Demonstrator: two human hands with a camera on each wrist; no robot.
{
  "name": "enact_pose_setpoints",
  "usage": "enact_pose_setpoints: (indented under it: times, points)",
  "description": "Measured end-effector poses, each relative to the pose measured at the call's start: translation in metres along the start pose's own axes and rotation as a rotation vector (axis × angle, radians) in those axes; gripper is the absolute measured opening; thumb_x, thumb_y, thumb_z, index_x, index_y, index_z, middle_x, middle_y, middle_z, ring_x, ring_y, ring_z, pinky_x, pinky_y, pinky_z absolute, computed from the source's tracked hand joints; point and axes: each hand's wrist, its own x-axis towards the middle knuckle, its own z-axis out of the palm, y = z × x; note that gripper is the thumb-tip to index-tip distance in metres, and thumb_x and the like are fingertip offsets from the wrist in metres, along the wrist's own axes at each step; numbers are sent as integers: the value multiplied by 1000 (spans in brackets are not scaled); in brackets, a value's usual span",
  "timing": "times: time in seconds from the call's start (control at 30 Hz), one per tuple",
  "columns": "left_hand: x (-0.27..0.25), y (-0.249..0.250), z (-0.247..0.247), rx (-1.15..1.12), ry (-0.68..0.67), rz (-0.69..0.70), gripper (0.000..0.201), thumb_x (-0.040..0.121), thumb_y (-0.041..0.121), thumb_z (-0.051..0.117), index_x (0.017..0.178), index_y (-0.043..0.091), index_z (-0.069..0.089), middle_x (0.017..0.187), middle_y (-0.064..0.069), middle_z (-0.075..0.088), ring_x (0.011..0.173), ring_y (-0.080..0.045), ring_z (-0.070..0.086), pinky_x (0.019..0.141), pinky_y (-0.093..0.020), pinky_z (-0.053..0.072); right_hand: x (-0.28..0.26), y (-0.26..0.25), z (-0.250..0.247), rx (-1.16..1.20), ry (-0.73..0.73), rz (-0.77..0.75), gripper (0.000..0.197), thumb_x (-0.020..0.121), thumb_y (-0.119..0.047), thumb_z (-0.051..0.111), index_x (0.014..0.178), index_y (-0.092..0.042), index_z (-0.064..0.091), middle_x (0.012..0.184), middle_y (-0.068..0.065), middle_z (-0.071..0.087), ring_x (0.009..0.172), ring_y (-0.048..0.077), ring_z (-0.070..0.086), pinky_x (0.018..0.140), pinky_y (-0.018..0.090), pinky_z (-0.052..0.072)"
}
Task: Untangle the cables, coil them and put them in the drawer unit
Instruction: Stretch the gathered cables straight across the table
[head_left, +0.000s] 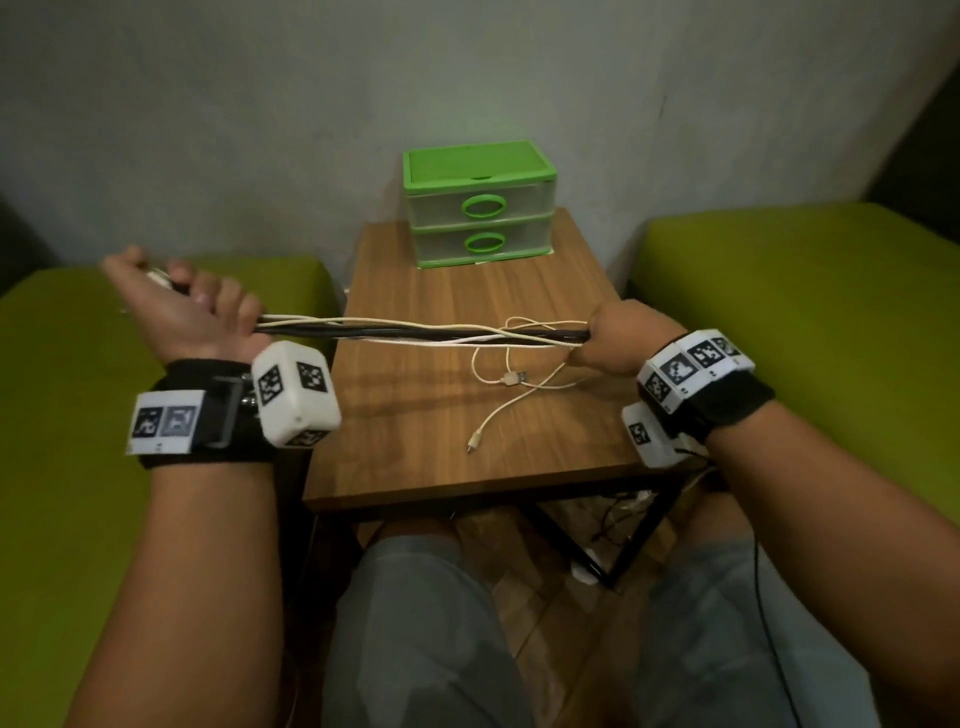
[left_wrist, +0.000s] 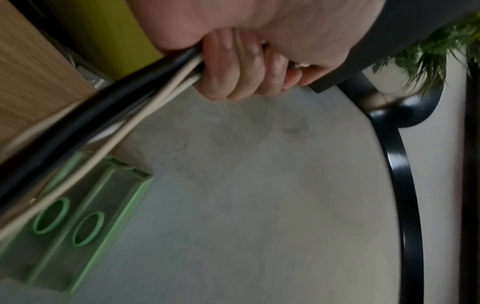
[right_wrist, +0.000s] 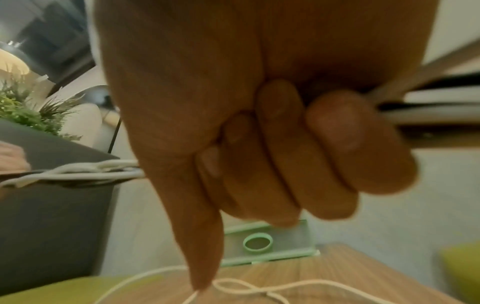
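1. The left hand (head_left: 176, 306), at mid-left of the frame, fisted round the cables (head_left: 415, 332)
2. The right hand (head_left: 623, 338), at mid-right, clenched their other end
3. Loose white ends lay on the table (head_left: 415, 441), below the drawer unit (head_left: 478, 202)

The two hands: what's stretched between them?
A bundle of black and white cables, pulled taut above the table from the left hand to the right hand; the head view shows it best.
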Motion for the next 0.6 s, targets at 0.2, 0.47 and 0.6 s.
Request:
enact_pose_setpoints:
  times: [0.2,0.47,0.6]
  points:
    - [5,-17,-4,7,5,-36,47,96,45,44,55,24,36,50,7,18,46,-14,8,38,-24,9,2,7,-30,-113,-85,140,37,74,-38,83,68,-17,54,74,2,60,67,19,59,55,28,42]
    - [14,-7,-8,-13,36,-14,47,96,46,44,55,23,37,50,7,19,45,-14,10,38,-24,11,7,12,-29,-188,-161,179,37,71,-41,85,85,-9,70,73,3,66,69,20,65,58,29,49]
    - [4,-19,2,3,-21,-62,48,97,45,44,55,23,38,49,7,19,43,-13,10,37,-23,10,3,-3,-29,-67,-418,41,79,37,-70,88,99,-26,71,98,-4,72,93,20,68,85,40,56]
